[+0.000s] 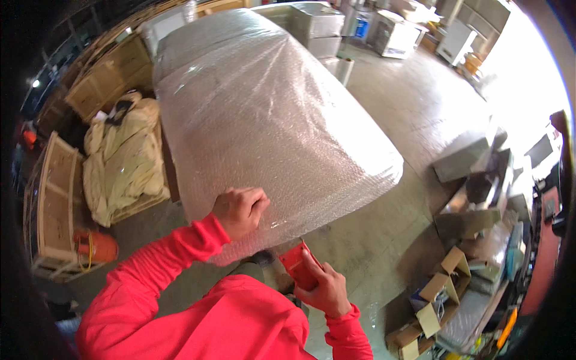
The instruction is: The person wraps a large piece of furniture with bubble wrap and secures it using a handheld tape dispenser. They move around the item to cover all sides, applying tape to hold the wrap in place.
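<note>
A large, broad load wrapped in clear bubble wrap (258, 120) fills the middle of the view, its near edge just in front of my body. My left hand (240, 210) is closed in a fist at the near left part of the wrap; whatever its curled fingers may hold is hidden. In my right hand (327, 289) is a red, flat, boxy hand tool (298, 264) with a thin tip pointing up at the wrap's near edge. I cannot tell whether that tip touches the wrap.
To the left are a pale folded cloth heap (126, 156), wooden crates (54, 204) and an orange gas cylinder (96, 246). Opened cardboard boxes (441, 288) and wrapped pieces line the right side. A roll of film (344, 71) stands beyond the load on the concrete floor (414, 108).
</note>
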